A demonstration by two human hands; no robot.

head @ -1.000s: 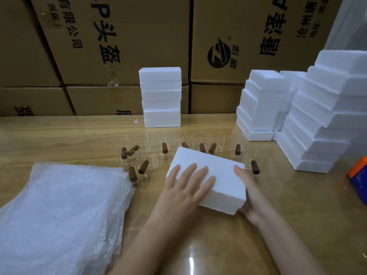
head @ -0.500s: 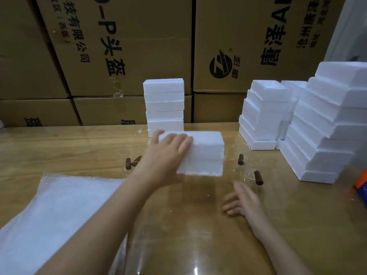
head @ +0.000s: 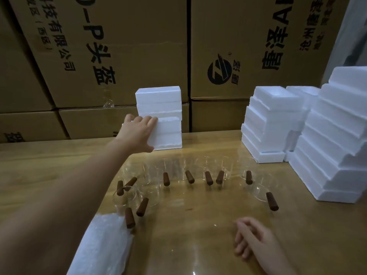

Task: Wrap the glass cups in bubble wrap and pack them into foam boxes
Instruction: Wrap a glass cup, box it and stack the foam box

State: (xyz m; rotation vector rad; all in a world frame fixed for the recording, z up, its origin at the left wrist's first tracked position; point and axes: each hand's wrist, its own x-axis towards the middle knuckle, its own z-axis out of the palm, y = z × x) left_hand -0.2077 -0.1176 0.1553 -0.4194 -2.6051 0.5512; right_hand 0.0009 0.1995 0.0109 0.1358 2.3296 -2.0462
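Observation:
My left hand (head: 139, 132) reaches far across the table and grips the left end of a closed white foam box (head: 168, 133), fingers over its top and thumb underneath. The box is held against the front of a short stack of closed foam boxes (head: 158, 100) at the back centre. Several clear glass cups with brown wooden handles (head: 206, 177) stand in a loose row mid-table, one more cup (head: 258, 190) to the right. A pile of bubble wrap sheets (head: 103, 245) lies at the lower left. My right hand (head: 252, 241) rests on the table (head: 198, 225), fingers relaxed, holding nothing.
Tall stepped stacks of open foam box halves (head: 274, 118) and foam lids (head: 337, 147) fill the right side. Large printed cardboard cartons (head: 119, 46) form a wall behind the table. Bare wood lies between the cups and my right hand.
My left hand carried the foam box from the near table, over the cups, to the back stack. My right hand let go of it and settled on the table.

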